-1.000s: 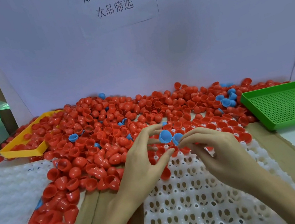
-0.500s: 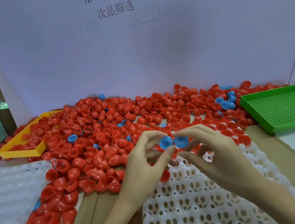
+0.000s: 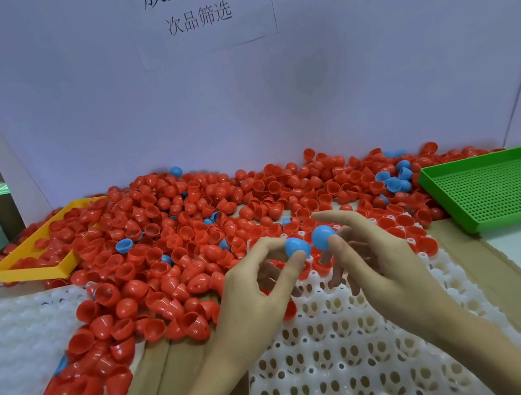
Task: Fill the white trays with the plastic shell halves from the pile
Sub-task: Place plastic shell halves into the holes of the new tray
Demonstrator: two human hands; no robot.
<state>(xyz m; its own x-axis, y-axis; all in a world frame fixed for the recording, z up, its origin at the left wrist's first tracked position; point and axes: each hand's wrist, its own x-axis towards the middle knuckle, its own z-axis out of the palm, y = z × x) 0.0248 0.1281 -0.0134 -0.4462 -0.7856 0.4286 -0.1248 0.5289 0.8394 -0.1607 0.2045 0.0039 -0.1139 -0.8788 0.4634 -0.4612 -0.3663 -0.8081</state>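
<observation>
**Two blue shells pinched**

Left hand (image 3: 252, 299) pinches one blue shell (image 3: 297, 248); right hand (image 3: 375, 264) pinches another (image 3: 323, 236), just beside it, above the white tray (image 3: 343, 357). Red pile (image 3: 189, 237) spreads from 9 to 1 o'clock; green tray (image 3: 508, 188) at 2

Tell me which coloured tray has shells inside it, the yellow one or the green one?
The yellow tray at far left: red shells from the pile spill into it. The green tray at right shows only its bare perforated floor.

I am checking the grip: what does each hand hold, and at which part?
Left hand pinches a blue shell half by its rounded outside; right hand pinches another blue shell half likewise.
</observation>
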